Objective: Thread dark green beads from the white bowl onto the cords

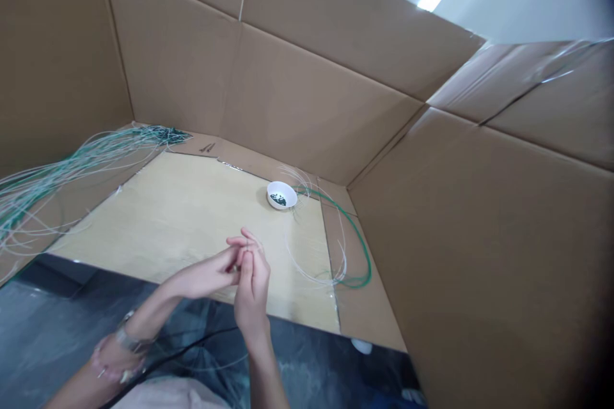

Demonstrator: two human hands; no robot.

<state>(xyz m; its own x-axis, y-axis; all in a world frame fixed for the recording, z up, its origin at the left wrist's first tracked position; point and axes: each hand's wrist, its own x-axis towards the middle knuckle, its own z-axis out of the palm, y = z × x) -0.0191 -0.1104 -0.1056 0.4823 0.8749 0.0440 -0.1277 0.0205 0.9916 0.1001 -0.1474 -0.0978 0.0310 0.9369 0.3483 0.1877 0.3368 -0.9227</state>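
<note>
My left hand and my right hand meet above the near part of the pale board. Both are closed, fingertips pressed together. Anything between them is too small or too hidden to make out. Beyond my hands, a white bowl holds small dark green and whitish pieces. Right of my hands, a loop of green wire and thin white wires curve across the board's right edge and the cardboard beside it.
A large bundle of white and green wires lies along the left side, dark ends at the back. Small dark pieces lie near the back wall. Tall cardboard walls enclose the back and sides. A black cable hangs below the near edge.
</note>
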